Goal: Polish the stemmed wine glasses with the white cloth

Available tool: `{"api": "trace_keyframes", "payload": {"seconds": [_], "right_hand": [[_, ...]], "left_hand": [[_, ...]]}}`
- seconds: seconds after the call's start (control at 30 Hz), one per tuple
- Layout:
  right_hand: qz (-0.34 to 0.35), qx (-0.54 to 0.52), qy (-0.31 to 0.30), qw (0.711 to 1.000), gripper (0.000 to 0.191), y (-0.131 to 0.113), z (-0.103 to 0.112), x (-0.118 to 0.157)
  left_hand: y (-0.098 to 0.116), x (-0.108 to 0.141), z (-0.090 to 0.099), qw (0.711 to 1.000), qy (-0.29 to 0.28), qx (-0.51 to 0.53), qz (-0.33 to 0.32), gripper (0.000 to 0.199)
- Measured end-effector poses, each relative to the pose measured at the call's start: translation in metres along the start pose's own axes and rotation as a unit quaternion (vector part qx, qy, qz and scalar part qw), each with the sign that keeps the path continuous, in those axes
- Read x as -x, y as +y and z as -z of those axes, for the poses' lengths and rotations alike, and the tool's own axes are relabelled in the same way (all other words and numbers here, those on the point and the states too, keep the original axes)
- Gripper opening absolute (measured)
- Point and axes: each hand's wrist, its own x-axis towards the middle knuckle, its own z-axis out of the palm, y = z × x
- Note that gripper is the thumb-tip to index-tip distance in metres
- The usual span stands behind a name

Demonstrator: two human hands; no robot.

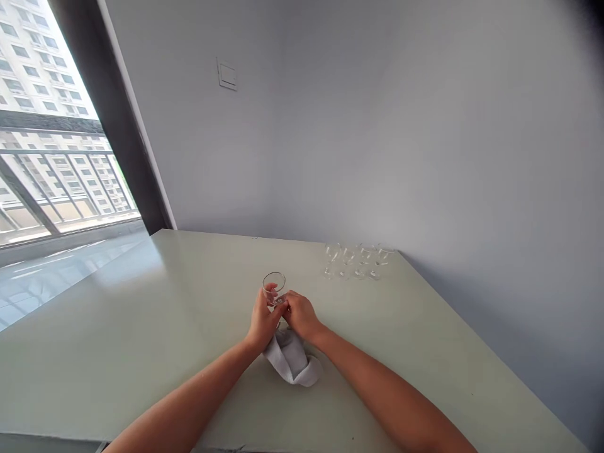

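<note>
Just past the middle of the pale green, glossy counter's (pixel 189 302) near edge, your two bare hands come together around a clear, round-rimmed drinking glass (pixel 278 281). Its bowl rises above your fingers with the open mouth uppermost, while the part below is hidden by your grip. Your left hand (pixel 263 319) curls about the bowl, and you can see some of its fingers through the transparent side. Your right hand (pixel 301 314) meets it at the lower part of the glass, its fingers bunched close to your left thumb; you cannot tell whether they pinch the glass itself.

Below your hands, between your forearms, a crumpled, whitish cloth (pixel 293 362) lies on the counter, its upper end partly behind your fingers. Farther off to your right, four clear, stemmed glasses (pixel 366 254) stand upright in a close group near the counter's far edge, by the plain grey wall (pixel 401 157). Up ahead, a white, square switch plate (pixel 227 76) is fixed to the wall, and on your left a dark, slanting frame (pixel 106 113) borders a view of a metal railing (pixel 51 152).
</note>
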Motion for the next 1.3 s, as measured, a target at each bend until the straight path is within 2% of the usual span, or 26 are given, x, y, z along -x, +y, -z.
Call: {"api": "trace_keyframes", "payload": {"seconds": [0.1,0.23,0.33,0.43,0.6,0.77,0.9,0.97,1.03,1.1,1.17,1.23,1.3], "right_hand": [[-0.049,-0.013,-0.007,0.999,0.011,0.014,-0.002,-0.010],[-0.134,0.005,0.037,0.990,0.014,0.054,0.009,-0.030],[-0.195,0.021,0.062,0.979,0.015,0.084,0.016,-0.047],[-0.234,0.024,0.076,0.969,0.017,0.104,0.018,-0.060],[-0.263,0.019,0.098,0.960,0.020,0.116,0.018,-0.073],[-0.270,0.003,0.110,0.956,0.016,0.115,0.024,-0.071],[-0.260,-0.026,0.123,0.957,0.023,0.094,0.034,-0.041],[-0.234,-0.049,0.114,0.964,0.021,0.073,0.041,-0.012],[-0.190,-0.077,0.080,0.976,0.028,0.048,0.047,0.026],[-0.083,-0.122,-0.013,0.989,0.034,0.022,0.051,0.065],[0.011,-0.087,-0.088,0.992,0.026,0.002,0.051,0.097],[0.047,-0.026,-0.104,0.993,0.024,-0.010,0.048,0.119],[0.046,0.012,-0.093,0.995,0.026,-0.015,0.043,0.127]], "left_hand": [[-0.008,-0.003,0.001,0.999,0.016,-0.045,-0.004,0.042],[-0.018,-0.003,-0.004,0.998,-0.009,-0.063,-0.005,0.052],[-0.024,-0.003,-0.008,0.998,-0.019,-0.053,0.013,0.050],[-0.029,-0.005,-0.007,0.998,-0.022,-0.031,0.042,0.048],[-0.036,-0.008,-0.005,0.997,-0.039,-0.046,0.049,0.045],[-0.034,-0.010,-0.003,0.997,-0.035,-0.056,0.049,0.043],[-0.030,-0.011,-0.002,0.997,-0.018,-0.036,0.062,0.039],[-0.030,-0.012,-0.002,0.997,-0.018,-0.030,0.069,0.036],[-0.029,-0.016,-0.001,0.996,-0.041,-0.017,0.081,0.031],[-0.023,-0.023,0.006,0.989,-0.113,0.001,0.099,0.027],[-0.011,-0.032,0.018,0.967,-0.227,0.000,0.113,0.027],[0.006,-0.039,0.035,0.934,-0.339,-0.042,0.108,0.025],[0.022,-0.040,0.052,0.903,-0.408,-0.101,0.087,0.021]]}}
